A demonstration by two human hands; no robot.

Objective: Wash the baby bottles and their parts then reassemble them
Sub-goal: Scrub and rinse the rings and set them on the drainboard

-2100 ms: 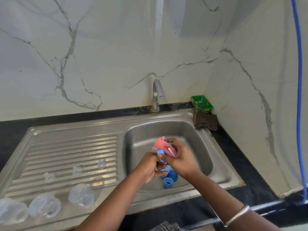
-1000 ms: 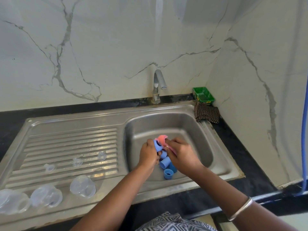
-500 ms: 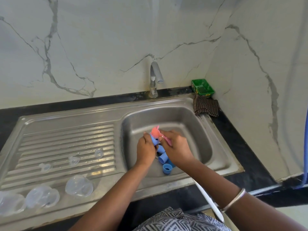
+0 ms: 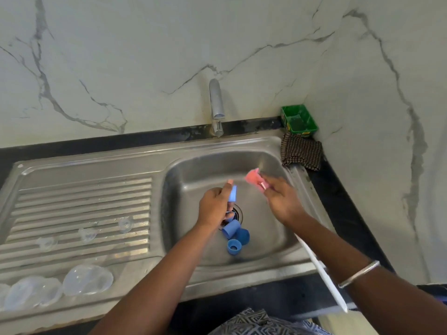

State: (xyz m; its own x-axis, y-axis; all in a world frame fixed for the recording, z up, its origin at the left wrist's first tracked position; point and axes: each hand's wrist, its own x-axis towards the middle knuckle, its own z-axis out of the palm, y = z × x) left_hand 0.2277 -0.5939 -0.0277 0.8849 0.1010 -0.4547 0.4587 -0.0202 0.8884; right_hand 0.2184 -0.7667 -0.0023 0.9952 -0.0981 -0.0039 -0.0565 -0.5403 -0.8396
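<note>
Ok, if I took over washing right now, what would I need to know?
Left hand holds one blue ring over the sink.
Right hand holds the pink sponge brush, lifted off the ring.
Three more blue rings lie by the drain.
Three clear teats and the clear caps sit on the drainboard.
Tap shows no water.
Left: remaining rings, then putting the bottles together.

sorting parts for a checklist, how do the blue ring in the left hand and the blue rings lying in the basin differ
The blue ring in the left hand is pinched up off the steel by the left hand; the blue rings in the basin lie loose on the bottom near the drain. The held one is single; the others sit in a cluster, tipped different ways. They share the same blue colour.
</note>
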